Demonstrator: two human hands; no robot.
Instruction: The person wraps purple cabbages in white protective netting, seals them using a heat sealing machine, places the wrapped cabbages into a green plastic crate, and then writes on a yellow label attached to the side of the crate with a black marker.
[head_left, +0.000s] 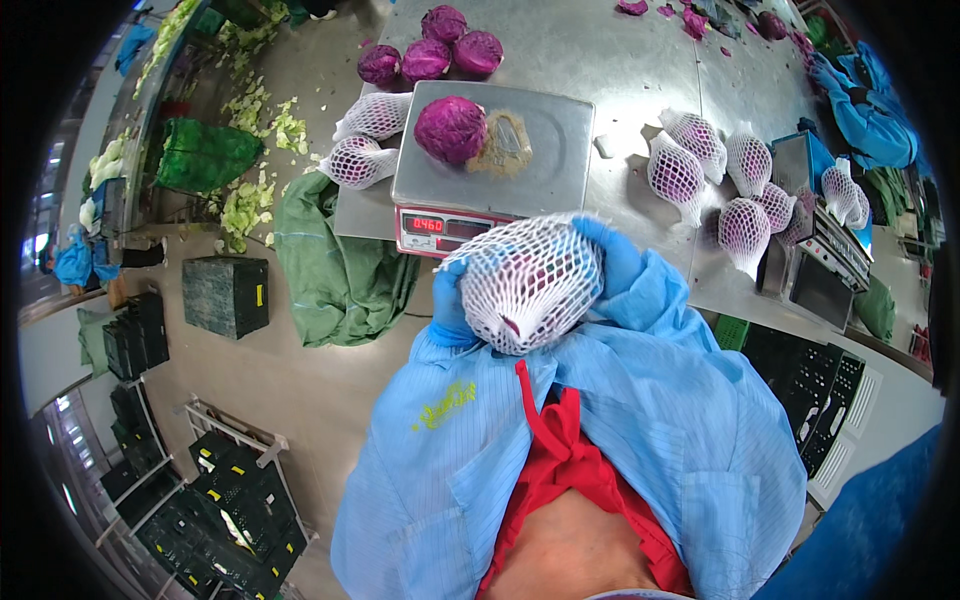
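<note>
A white foam net sleeve (529, 289) is spread between my two gloved hands, close to my chest. Purple shows through its mesh, probably a red cabbage, though the net hides most of it. My left hand (451, 304) grips the net's left side, its fingers partly covered by the mesh. On the opposite side, my right hand (615, 255) holds the upper right of the net. Just beyond stands a digital scale (555, 184) with a lit red display. One bare red cabbage (451, 129) rests on the left half of its metal platform.
Several bare red cabbages (427, 59) lie behind the scale on the steel table (622, 67). Netted cabbages sit left (360, 162) and right (676, 171) of it. A sealing machine (821, 240) is at right, near a co-worker's sleeve (874, 131). A green sack (330, 270) hangs at the table's left.
</note>
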